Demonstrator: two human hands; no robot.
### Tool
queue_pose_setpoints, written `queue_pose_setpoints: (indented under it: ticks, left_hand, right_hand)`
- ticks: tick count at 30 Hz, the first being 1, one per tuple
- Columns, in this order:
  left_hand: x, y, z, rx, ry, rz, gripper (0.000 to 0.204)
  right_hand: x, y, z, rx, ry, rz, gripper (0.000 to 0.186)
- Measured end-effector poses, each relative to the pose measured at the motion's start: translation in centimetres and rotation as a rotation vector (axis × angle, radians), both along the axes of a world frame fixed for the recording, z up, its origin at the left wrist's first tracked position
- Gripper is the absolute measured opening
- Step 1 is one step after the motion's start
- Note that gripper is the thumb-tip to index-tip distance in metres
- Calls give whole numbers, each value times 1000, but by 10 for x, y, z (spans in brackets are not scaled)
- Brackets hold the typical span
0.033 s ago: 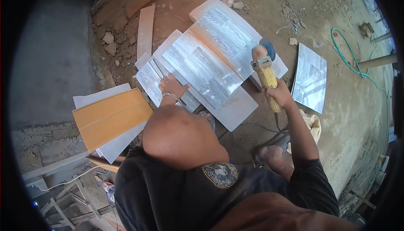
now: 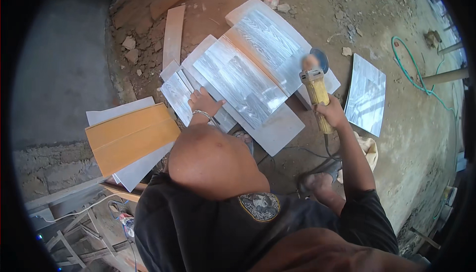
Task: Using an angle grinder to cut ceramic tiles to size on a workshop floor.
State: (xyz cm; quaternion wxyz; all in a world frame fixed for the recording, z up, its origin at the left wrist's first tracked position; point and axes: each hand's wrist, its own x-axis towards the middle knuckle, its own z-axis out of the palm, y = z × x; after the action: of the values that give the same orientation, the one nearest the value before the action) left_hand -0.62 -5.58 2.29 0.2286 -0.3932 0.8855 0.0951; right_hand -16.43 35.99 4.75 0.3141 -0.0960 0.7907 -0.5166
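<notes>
My right hand (image 2: 331, 112) is wrapped round the yellow body of an angle grinder (image 2: 317, 91), held up with its dark disc towards the far side. The grinder hangs over the right edge of a pile of grey wood-patterned tiles (image 2: 238, 81); its disc looks apart from them. An orange dusty band runs across the top tiles. My left hand (image 2: 206, 104), with a bracelet at the wrist, lies with fingers apart on narrow cut tile pieces (image 2: 179, 91) at the pile's left side.
An orange-brown sheet (image 2: 134, 135) lies over pale tiles at the left. Another patterned tile (image 2: 366, 93) lies on the ground at the right. A green hose (image 2: 404, 63) curls at the far right. Broken rubble (image 2: 131, 49) lies at the far left, and a pale cloth (image 2: 369, 148) beside my foot.
The angle grinder in my right hand has shifted slightly to the right and nearer. My left hand stays on the cut tile pieces.
</notes>
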Motion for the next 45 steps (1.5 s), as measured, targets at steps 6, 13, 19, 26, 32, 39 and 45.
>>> queue_pose_setpoints:
  ticks: [6,13,19,26,32,39,45]
  left_hand:
    - [24,14,-40,-24,152,-130,102]
    - [5,22,-53,114,430,-282,97]
    - [-7,45,-52,59,469,-324,90]
    - [-49,15,-82,910,1079,102,58]
    - [-102,-21,-84,1416,1154,379,33]
    - [-124,-48,-82,1444,1169,572,19]
    - [-132,-45,-81,1425,1195,535,18]
  right_hand:
    - [-13,8,-4,19,18,-59,42]
    - [-34,-31,-3,63,68,20,48]
    - [-59,-106,-6,150,113,132,57]
    - [-78,-222,-31,133,284,350,72]
    - [-74,-297,-59,14,358,389,74]
    - [-82,-318,-56,41,325,454,80]
    - [-90,-320,-71,54,324,452,81]
